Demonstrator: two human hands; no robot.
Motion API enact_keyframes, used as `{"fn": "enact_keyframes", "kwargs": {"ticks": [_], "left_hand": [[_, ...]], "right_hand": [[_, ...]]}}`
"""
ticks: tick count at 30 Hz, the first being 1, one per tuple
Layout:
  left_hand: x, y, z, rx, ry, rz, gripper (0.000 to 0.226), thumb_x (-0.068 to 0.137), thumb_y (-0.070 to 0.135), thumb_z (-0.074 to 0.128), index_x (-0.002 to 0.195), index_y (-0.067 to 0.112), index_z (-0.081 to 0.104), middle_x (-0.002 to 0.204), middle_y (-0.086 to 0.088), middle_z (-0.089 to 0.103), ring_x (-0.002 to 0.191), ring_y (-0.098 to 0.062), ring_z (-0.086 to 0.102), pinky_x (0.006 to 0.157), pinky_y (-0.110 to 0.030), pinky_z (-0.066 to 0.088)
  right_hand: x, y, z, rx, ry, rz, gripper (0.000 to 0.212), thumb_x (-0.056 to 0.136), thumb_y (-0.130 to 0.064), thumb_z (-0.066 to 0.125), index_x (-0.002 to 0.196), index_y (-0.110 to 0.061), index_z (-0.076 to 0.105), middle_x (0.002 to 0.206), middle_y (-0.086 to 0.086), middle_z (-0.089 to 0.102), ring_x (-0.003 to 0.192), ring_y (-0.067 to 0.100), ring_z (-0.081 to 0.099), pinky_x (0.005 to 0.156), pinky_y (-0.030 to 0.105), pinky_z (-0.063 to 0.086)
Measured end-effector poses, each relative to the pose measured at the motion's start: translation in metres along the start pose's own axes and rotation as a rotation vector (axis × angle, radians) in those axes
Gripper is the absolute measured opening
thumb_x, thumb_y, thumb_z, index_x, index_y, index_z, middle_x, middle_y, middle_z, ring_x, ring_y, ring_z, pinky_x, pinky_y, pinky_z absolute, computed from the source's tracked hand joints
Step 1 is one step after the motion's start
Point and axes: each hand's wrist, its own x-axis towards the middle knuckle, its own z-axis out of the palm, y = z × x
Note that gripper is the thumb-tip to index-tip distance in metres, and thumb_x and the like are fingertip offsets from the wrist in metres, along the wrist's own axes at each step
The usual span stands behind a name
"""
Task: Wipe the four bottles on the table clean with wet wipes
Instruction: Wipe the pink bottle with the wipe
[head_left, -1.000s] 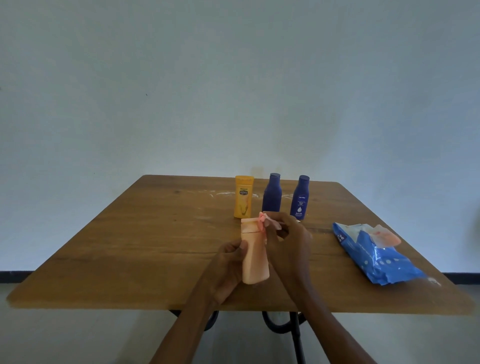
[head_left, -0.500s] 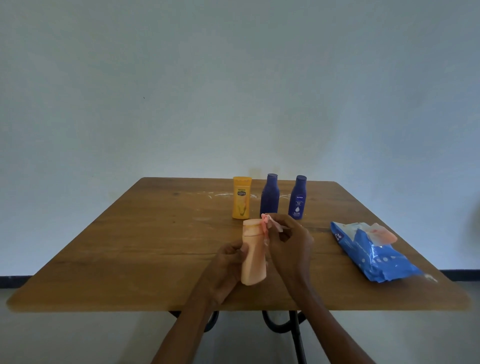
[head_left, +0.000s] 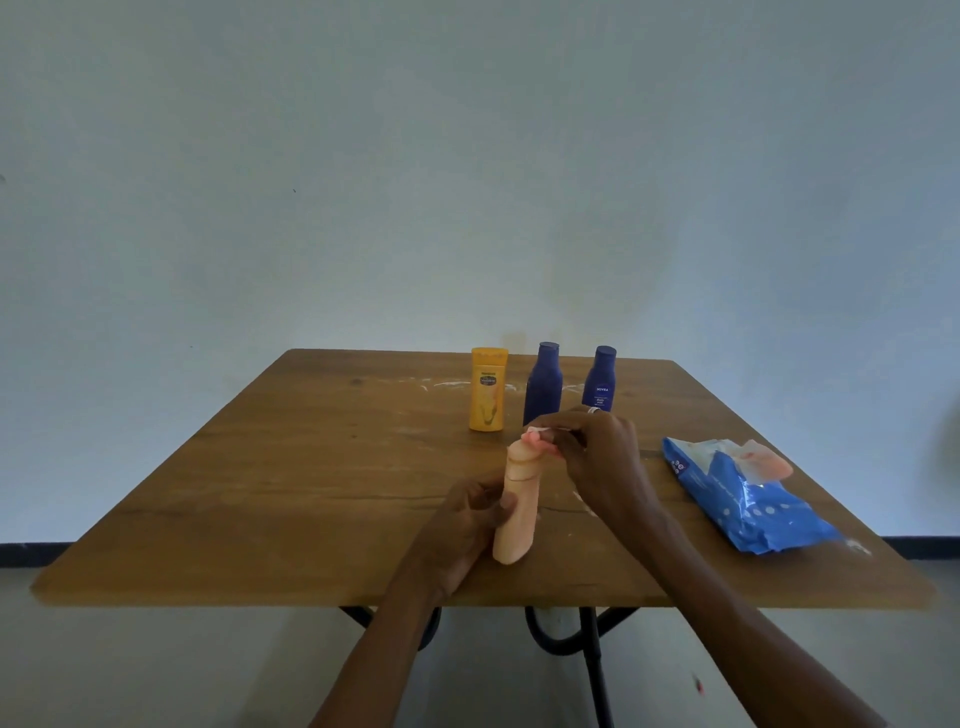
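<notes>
Head view: the left hand is gripping the peach bottle near the counter front edge, fingers curled round it. The right hand is pinching a wet wipe against its cap. Three bottles are standing toward the far edge.

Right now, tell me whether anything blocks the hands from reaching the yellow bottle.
Nothing visible does. The yellow bottle stands apart, with bare table before it; both hands are occupied, left hand holding the peach bottle, right hand pinching the wipe.
</notes>
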Motion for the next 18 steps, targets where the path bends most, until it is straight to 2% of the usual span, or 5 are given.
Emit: {"fn": "enact_keyframes", "kwargs": {"ticks": [2,6,9,13,18], "left_hand": [[0.001,-0.002,-0.001,0.023,-0.021,0.010,0.041,0.091,0.021,0.061,0.131,0.015,0.059,0.128,-0.015,0.062,0.120,-0.035,0.057,0.102,-0.046,0.046],[0.005,-0.007,-0.003,0.008,0.013,0.006,0.041,0.091,0.019,0.060,0.132,0.013,0.057,0.129,-0.015,0.062,0.119,-0.035,0.058,0.102,-0.048,0.046],[0.006,-0.007,-0.002,0.013,0.001,0.002,0.042,0.090,0.021,0.061,0.131,0.012,0.058,0.128,-0.017,0.062,0.120,-0.034,0.057,0.101,-0.047,0.047],[0.007,-0.007,-0.002,-0.009,-0.004,-0.009,0.057,0.079,0.033,0.070,0.130,0.011,0.058,0.129,-0.017,0.061,0.124,-0.035,0.054,0.108,-0.054,0.039],[0.006,-0.007,-0.002,0.028,0.018,-0.010,0.055,0.084,0.032,0.066,0.132,0.009,0.055,0.130,-0.019,0.060,0.124,-0.035,0.054,0.108,-0.057,0.038]], "right_hand": [[-0.004,-0.002,-0.001,-0.012,0.008,-0.027,0.020,0.089,-0.015,0.063,0.107,-0.017,0.070,0.106,-0.002,0.070,0.099,0.006,0.062,0.084,0.024,0.053],[-0.017,-0.019,-0.006,-0.003,0.023,-0.215,0.018,0.084,-0.009,0.066,0.100,-0.016,0.072,0.101,-0.004,0.069,0.092,-0.004,0.058,0.076,0.001,0.043],[-0.017,-0.021,-0.009,-0.003,-0.004,-0.277,0.018,0.082,-0.010,0.066,0.098,-0.013,0.072,0.098,-0.001,0.070,0.090,-0.004,0.055,0.077,-0.003,0.040],[-0.013,-0.005,0.002,0.061,0.067,-0.123,0.018,0.087,-0.012,0.064,0.102,-0.019,0.071,0.100,-0.006,0.070,0.091,-0.004,0.060,0.074,0.004,0.044],[-0.027,0.004,0.022,0.243,0.233,0.070,0.015,0.085,-0.019,0.067,0.098,-0.027,0.069,0.088,-0.021,0.065,0.086,-0.008,0.062,0.072,0.004,0.045]]}}
